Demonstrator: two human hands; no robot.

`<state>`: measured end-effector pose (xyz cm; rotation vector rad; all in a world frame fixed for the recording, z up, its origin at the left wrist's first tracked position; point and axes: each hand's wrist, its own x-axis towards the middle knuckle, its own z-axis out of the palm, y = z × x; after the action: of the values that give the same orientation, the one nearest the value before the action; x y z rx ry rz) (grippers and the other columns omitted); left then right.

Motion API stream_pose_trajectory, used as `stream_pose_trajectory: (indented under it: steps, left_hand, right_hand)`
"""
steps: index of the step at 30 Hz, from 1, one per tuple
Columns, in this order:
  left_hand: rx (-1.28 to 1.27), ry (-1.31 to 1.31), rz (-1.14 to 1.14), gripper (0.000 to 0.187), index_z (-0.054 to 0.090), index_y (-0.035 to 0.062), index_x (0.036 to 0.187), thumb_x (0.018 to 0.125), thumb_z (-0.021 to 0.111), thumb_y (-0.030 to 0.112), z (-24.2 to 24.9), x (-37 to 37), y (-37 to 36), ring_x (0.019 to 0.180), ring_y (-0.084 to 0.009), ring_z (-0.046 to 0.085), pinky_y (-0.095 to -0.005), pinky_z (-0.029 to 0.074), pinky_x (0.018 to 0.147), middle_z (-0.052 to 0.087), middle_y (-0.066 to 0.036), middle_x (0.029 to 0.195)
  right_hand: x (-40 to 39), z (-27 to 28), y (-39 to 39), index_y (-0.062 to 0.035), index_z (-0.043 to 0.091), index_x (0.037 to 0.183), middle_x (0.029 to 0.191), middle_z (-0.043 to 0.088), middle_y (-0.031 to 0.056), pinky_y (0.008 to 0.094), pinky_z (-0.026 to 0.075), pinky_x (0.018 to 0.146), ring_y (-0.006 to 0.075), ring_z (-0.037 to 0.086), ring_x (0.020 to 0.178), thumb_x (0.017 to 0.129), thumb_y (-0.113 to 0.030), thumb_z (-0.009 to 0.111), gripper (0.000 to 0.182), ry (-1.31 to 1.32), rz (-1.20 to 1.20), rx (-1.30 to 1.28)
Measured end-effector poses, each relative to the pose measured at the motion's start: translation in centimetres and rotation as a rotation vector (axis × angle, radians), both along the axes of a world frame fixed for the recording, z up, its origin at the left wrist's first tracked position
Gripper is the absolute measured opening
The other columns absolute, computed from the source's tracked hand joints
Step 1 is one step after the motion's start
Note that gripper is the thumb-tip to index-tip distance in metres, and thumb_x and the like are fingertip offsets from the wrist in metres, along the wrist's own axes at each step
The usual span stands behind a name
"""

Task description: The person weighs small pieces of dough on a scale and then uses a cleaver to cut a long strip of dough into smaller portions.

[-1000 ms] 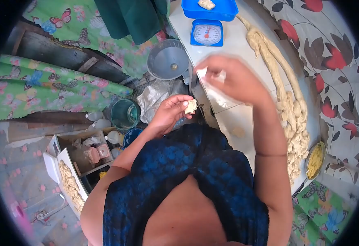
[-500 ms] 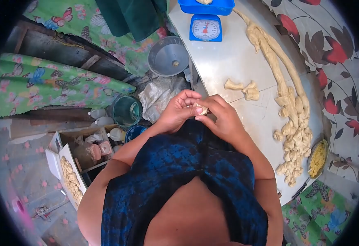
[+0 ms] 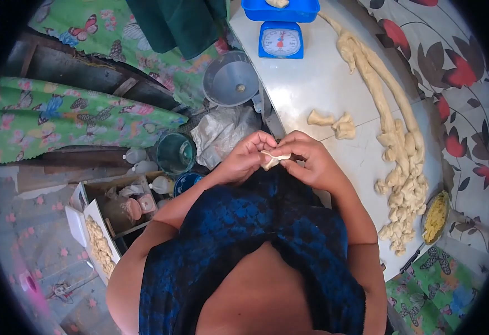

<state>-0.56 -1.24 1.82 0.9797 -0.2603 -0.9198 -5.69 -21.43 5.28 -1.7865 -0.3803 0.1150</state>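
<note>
A small piece of pale dough (image 3: 274, 160) is pinched between my two hands, in front of my blue and black top. My left hand (image 3: 247, 158) grips its left side with thumb and fingers. On the other side, my right hand (image 3: 307, 159) holds it with bent fingers and thumb. Two loose dough pieces (image 3: 344, 127) lie on the white table (image 3: 306, 84) just beyond my right hand. Long dough strands (image 3: 375, 84) run down the table's right part to a heap of many small dough lumps (image 3: 403, 190).
A blue scale (image 3: 281, 40) with dough in its tray stands at the table's far end. A bowl of yellow filling (image 3: 435, 218) sits at the right edge. On the left are a grey basin (image 3: 231, 79), a green bucket (image 3: 175, 153) and a tray of dough pieces (image 3: 100, 245).
The dough between my fingers now shows more and looks more spread out. Both hands have come slightly lower in view. The surroundings have shifted slightly with the camera.
</note>
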Motion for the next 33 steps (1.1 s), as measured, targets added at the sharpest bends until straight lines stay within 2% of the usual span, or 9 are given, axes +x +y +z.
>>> stream_pose_trajectory:
  steps: [6,8,12,19,25,28,29,30,33]
  left_hand:
    - [-0.036,0.169,0.117,0.011,0.052,0.0053,0.097,0.086,0.055,0.002,0.8,0.1,-0.4,0.081,-0.0101,0.056,-0.0244,0.045,0.071,0.057,-0.005,0.095]
    - [0.003,0.009,-0.034,0.008,0.052,0.0057,0.093,0.087,0.057,0.005,0.0,0.5,0.3,0.080,-0.0097,0.056,-0.0238,0.045,0.070,0.058,-0.006,0.094]
    - [0.129,-0.046,0.005,0.009,0.052,0.0056,0.091,0.088,0.059,0.008,0.2,1.2,0.4,0.076,-0.0091,0.056,-0.0232,0.045,0.068,0.060,-0.005,0.089]
    - [0.194,-0.059,0.071,0.010,0.053,0.0049,0.088,0.084,0.062,0.003,-0.1,0.8,0.5,0.072,-0.0077,0.056,-0.0218,0.045,0.065,0.062,-0.004,0.080]
    - [0.195,-0.174,0.084,0.011,0.055,0.0038,0.083,0.082,0.063,-0.003,-0.2,0.1,0.9,0.074,-0.0074,0.057,-0.0218,0.045,0.067,0.062,-0.005,0.082]
    - [0.164,-0.208,0.118,0.011,0.055,0.0038,0.082,0.081,0.063,-0.003,1.1,0.8,0.5,0.075,-0.0077,0.057,-0.0222,0.045,0.068,0.062,-0.005,0.084]
    - [0.155,-0.247,0.165,0.011,0.055,0.0040,0.082,0.081,0.063,-0.003,1.6,1.2,0.4,0.076,-0.0078,0.057,-0.0224,0.045,0.068,0.062,-0.004,0.085]
    - [0.138,-0.318,0.140,0.012,0.054,0.0045,0.082,0.081,0.063,-0.004,2.0,1.7,0.8,0.077,-0.0075,0.056,-0.0224,0.045,0.069,0.061,-0.004,0.085]
    - [0.128,-0.341,0.064,0.012,0.053,0.0050,0.082,0.081,0.063,-0.003,2.0,1.5,2.0,0.076,-0.0071,0.056,-0.0223,0.044,0.068,0.059,-0.002,0.083]
  right_hand:
    - [0.2,-0.2,0.9,-0.0055,0.065,0.100,0.097,0.058,0.0089,0.0294,0.048,0.074,0.0206,0.059,0.088,0.076,-0.003,0.066,0.025,-0.121,-0.043,-0.010]
    - [0.1,-0.8,1.5,-0.0059,0.064,0.100,0.095,0.057,0.0098,0.0311,0.048,0.074,0.0241,0.059,0.087,0.076,-0.003,0.065,0.025,-0.099,-0.093,0.002]
    - [0.0,-0.5,2.8,-0.0066,0.061,0.102,0.089,0.056,0.0126,0.0357,0.048,0.072,0.0308,0.058,0.083,0.076,-0.004,0.064,0.026,-0.193,-0.265,-0.082]
    - [-0.1,-1.4,2.4,-0.0066,0.060,0.100,0.082,0.056,0.0119,0.0383,0.047,0.066,0.0331,0.058,0.076,0.076,-0.004,0.064,0.024,-0.219,-0.171,-0.199]
    - [0.4,-1.6,1.2,-0.0044,0.063,0.090,0.080,0.061,0.0107,0.0318,0.047,0.063,0.0247,0.060,0.070,0.077,-0.002,0.062,0.013,-0.068,-0.080,-0.075]
    - [2.2,-0.5,0.3,0.0011,0.064,0.090,0.083,0.062,0.0043,0.0233,0.046,0.062,0.0102,0.058,0.072,0.081,-0.001,0.060,0.011,0.232,-0.163,0.109]
    - [3.0,0.6,0.2,0.0015,0.064,0.092,0.084,0.061,0.0045,0.0230,0.046,0.063,0.0104,0.058,0.071,0.082,0.002,0.057,0.012,0.215,-0.269,0.106]
    - [4.5,-0.6,-0.6,0.0026,0.062,0.095,0.084,0.062,0.0043,0.0237,0.048,0.065,0.0110,0.059,0.071,0.083,0.004,0.056,0.014,-0.053,-0.421,0.013]
    - [9.5,3.9,-5.4,0.0024,0.062,0.099,0.089,0.063,0.0093,0.0237,0.048,0.069,0.0117,0.061,0.071,0.083,-0.002,0.061,0.017,-0.233,-0.675,0.281]
